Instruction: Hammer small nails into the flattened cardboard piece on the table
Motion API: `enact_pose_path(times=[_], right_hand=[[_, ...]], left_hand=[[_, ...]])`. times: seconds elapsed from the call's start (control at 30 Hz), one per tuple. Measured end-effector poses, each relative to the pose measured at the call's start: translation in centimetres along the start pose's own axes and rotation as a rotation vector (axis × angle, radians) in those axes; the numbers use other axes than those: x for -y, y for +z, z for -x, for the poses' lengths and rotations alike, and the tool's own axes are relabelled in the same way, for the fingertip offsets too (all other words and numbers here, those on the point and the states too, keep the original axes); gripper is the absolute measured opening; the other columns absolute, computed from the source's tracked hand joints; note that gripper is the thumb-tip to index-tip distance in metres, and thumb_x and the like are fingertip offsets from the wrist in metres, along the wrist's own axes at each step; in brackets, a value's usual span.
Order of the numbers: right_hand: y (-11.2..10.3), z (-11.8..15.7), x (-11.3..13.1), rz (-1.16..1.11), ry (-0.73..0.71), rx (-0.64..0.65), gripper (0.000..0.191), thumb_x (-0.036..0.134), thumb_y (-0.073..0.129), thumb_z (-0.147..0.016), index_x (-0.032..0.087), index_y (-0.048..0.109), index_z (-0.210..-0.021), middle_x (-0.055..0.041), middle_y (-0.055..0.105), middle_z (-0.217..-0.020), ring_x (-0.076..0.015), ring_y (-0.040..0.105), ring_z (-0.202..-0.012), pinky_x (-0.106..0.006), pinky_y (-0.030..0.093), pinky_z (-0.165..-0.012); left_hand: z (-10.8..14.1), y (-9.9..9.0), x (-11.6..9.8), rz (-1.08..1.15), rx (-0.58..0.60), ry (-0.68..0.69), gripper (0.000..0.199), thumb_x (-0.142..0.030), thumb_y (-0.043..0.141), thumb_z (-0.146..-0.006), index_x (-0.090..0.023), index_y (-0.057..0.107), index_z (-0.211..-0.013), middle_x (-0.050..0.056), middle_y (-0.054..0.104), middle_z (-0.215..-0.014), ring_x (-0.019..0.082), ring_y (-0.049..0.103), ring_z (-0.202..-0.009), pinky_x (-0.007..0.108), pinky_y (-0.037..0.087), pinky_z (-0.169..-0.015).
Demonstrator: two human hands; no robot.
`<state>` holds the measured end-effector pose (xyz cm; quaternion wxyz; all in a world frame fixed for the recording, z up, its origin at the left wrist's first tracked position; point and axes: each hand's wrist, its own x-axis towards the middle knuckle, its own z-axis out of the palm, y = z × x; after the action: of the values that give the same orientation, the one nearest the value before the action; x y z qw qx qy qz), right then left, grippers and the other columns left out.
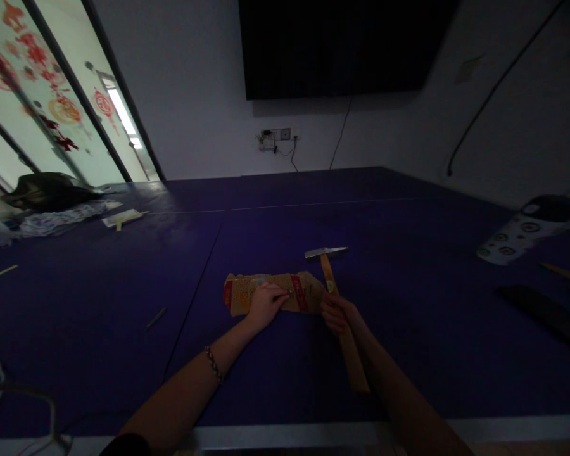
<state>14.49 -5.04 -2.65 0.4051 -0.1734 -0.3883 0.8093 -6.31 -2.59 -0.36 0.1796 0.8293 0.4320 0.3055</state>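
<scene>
A hammer [329,278] with a wooden handle and a narrow metal head is held by my right hand [338,311], fingers wrapped around the middle of the handle. Its head is beyond the hand, to the right of a flat brown printed package [241,294] with red bands. My left hand [267,303] rests on that package, thumb and fingers pinched together near its middle. Something small and dark shows at those fingertips, too small to name. The hand covers part of the package.
A thin pen-like stick [156,318] lies to the left on the purple table [247,373]. At the right are a white patterned item [508,240] and a dark flat object [541,307]. Further left sit a dark bag [47,190] and a white packet [123,218].
</scene>
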Motion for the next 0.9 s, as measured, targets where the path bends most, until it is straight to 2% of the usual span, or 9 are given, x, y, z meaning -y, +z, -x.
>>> enact_pose_path(times=[0.2,0.33,0.4,0.47,0.53,0.63,0.7,0.8,0.9], right_hand=[[0.4,0.0,0.5,0.085,0.031,-0.083,0.042,0.043,0.055,-0.069,0.021,0.024,-0.051,0.013,0.025,-0.033,-0.0027,0.012,-0.021,-0.015,0.027,-0.02],[1.1,0.1,0.9,0.162,0.014,-0.196,0.042,0.046,0.057,-0.066,0.021,0.026,-0.051,0.0129,0.027,-0.032,-0.0026,0.017,-0.021,-0.016,0.028,-0.021],[2.0,0.2,1.1,0.207,-0.002,-0.264,0.041,0.047,0.059,-0.063,0.021,0.028,-0.052,0.0128,0.028,-0.031,-0.0028,0.019,-0.02,-0.016,0.027,-0.02],[3.9,0.6,1.2,0.25,-0.014,-0.324,0.04,0.046,0.06,-0.063,0.021,0.031,-0.052,0.0125,0.03,-0.031,-0.0032,0.022,-0.02,-0.017,0.029,-0.02],[6.7,1.4,1.1,0.304,-0.012,-0.389,0.037,0.045,0.058,-0.064,0.02,0.034,-0.052,0.0117,0.033,-0.031,-0.0038,0.026,-0.021,-0.018,0.031,-0.021],[11.6,2.8,0.4,0.564,0.042,-0.637,0.03,0.042,0.053,-0.066,0.02,0.037,-0.055,0.0114,0.034,-0.03,-0.0043,0.026,-0.02,-0.017,0.026,-0.021],[14.0,3.5,-0.4,0.71,0.106,-0.696,0.023,0.038,0.05,-0.067,0.019,0.04,-0.059,0.0112,0.035,-0.03,-0.0043,0.026,-0.021,-0.016,0.021,-0.022],[15.7,3.6,-1.3,0.846,0.212,-0.731,0.017,0.03,0.046,-0.068,0.019,0.039,-0.058,0.0107,0.033,-0.031,-0.004,0.028,-0.022,-0.016,0.02,-0.025],[16.1,3.3,-1.2,0.939,0.224,-0.749,0.016,0.026,0.044,-0.068,0.019,0.037,-0.055,0.01,0.033,-0.031,-0.0045,0.029,-0.024,-0.018,0.021,-0.029]], left_hand=[[0.1,0.0,0.2,0.005,-0.016,0.037,0.016,-0.024,0.054,-0.077,-0.017,0.068,-0.074,0.004,0.068,-0.077,0.015,0.059,-0.074,0.028,0.042,-0.075],[0.1,0.1,0.4,-0.002,-0.027,0.058,0.014,-0.022,0.055,-0.076,-0.017,0.068,-0.074,0.004,0.067,-0.076,0.014,0.059,-0.073,0.027,0.043,-0.073],[0.0,0.2,0.5,-0.012,-0.033,0.065,0.014,-0.021,0.056,-0.076,-0.017,0.068,-0.073,0.004,0.067,-0.075,0.014,0.059,-0.072,0.027,0.043,-0.073],[0.0,0.2,0.5,-0.018,-0.03,0.075,0.014,-0.021,0.055,-0.076,-0.017,0.068,-0.073,0.004,0.067,-0.074,0.014,0.058,-0.072,0.027,0.043,-0.072],[-0.1,0.3,0.6,-0.02,-0.028,0.082,0.014,-0.021,0.056,-0.076,-0.016,0.068,-0.072,0.004,0.067,-0.074,0.014,0.058,-0.072,0.026,0.043,-0.072],[-0.2,0.4,0.7,-0.013,-0.022,0.084,0.013,-0.021,0.057,-0.075,-0.016,0.068,-0.072,0.004,0.066,-0.073,0.014,0.058,-0.072,0.026,0.043,-0.072],[-0.2,0.5,0.7,-0.014,-0.02,0.076,0.013,-0.021,0.057,-0.075,-0.016,0.069,-0.072,0.004,0.066,-0.072,0.014,0.058,-0.072,0.026,0.043,-0.071],[-0.1,0.5,0.7,-0.028,-0.018,0.064,0.013,-0.021,0.057,-0.074,-0.017,0.069,-0.071,0.004,0.066,-0.073,0.015,0.057,-0.073,0.026,0.043,-0.071],[-0.1,0.5,0.7,-0.035,-0.017,0.063,0.012,-0.02,0.058,-0.074,-0.017,0.069,-0.071,0.004,0.066,-0.075,0.015,0.057,-0.075,0.026,0.043,-0.073]])
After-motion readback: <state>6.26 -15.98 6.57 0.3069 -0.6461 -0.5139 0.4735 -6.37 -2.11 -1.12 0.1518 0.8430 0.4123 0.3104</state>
